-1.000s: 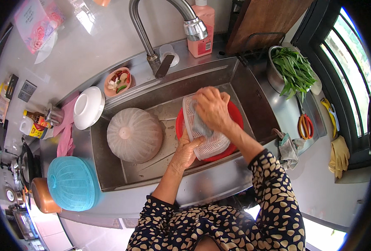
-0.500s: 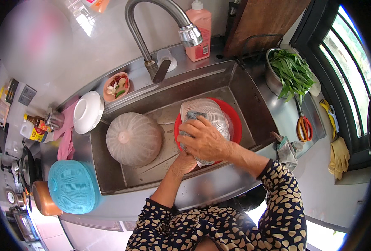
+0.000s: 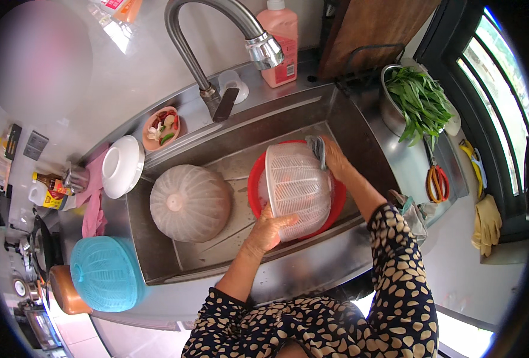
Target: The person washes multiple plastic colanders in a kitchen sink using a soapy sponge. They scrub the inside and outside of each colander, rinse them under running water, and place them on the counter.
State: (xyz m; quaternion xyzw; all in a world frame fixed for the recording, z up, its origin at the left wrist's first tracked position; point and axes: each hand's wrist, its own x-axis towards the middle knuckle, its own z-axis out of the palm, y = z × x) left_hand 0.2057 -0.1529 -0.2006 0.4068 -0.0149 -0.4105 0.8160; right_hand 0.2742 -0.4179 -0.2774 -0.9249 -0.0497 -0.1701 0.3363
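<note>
A whitish translucent plastic colander (image 3: 300, 194) is tilted on its side over a red basin (image 3: 255, 188) in the sink. My left hand (image 3: 267, 232) grips its near rim, thumb on the slotted wall. At the colander's far right side, my right hand (image 3: 336, 160) presses a grey scrubbing cloth (image 3: 317, 150) against the outside. Part of the right fingers is hidden behind the cloth and colander. Left of the basin, another translucent ribbed colander (image 3: 190, 206) lies upside down on the sink floor.
The metal sink (image 3: 157, 262) sits under a curved faucet (image 3: 184, 51). Along its left stand white plates (image 3: 123, 167) and a blue basket (image 3: 106, 274). A pot of leafy greens (image 3: 419, 101), orange-handled scissors (image 3: 437, 184) and a pink bottle (image 3: 280, 48) are around it.
The colander has been turned so its open rim faces left. My right hand has moved with the cloth to its far right side; my left hand now holds the near rim.
</note>
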